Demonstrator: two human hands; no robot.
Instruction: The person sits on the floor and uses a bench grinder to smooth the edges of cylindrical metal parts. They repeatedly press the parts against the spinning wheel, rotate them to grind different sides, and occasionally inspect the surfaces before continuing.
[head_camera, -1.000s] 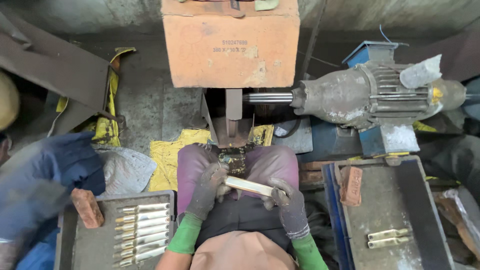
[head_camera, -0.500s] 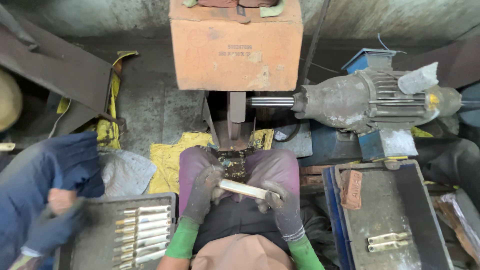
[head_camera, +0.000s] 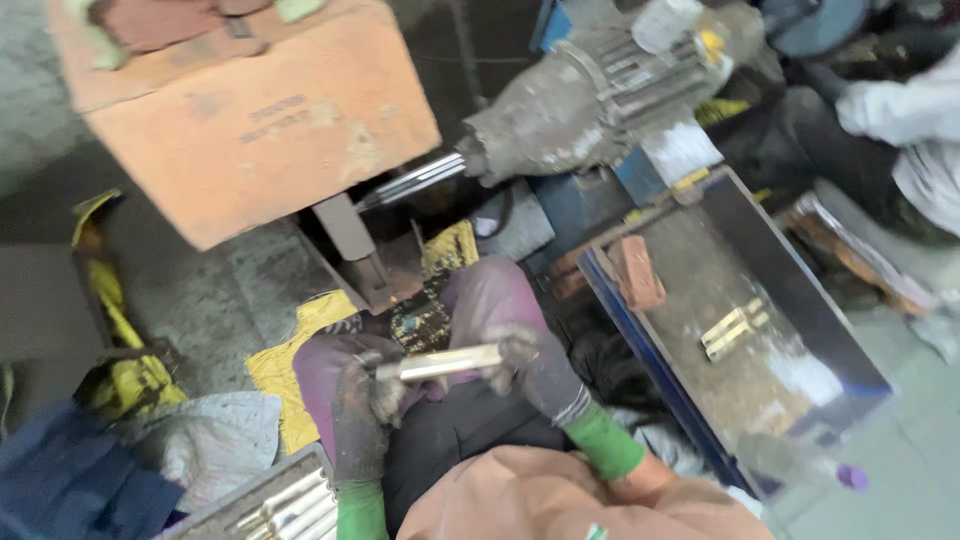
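You hold the pale, flat metal bar (head_camera: 450, 362) across your lap, one gloved hand at each end. Your left hand (head_camera: 362, 410) is clamped on the bar's left end; your right hand (head_camera: 535, 368) is clamped on its right end. The hands are apart, separated by the length of the bar. The bar's long axis runs left to right across your body, with the right end tilted slightly upward. The bar lies just below the dark metal post (head_camera: 352, 245) that descends from the large orange box housing (head_camera: 240, 110); both hands sit about equally near it. The grey electric motor (head_camera: 600, 95) lies up and to your right, its shaft (head_camera: 415, 180) pointing toward the housing. On your right, the blue-edged metal tray (head_camera: 850, 350) carries a few similar pale bars (head_camera: 735, 327) and a reddish brick (head_camera: 638, 272). At lower left, a second tray (head_camera: 290, 505) holds more bars.
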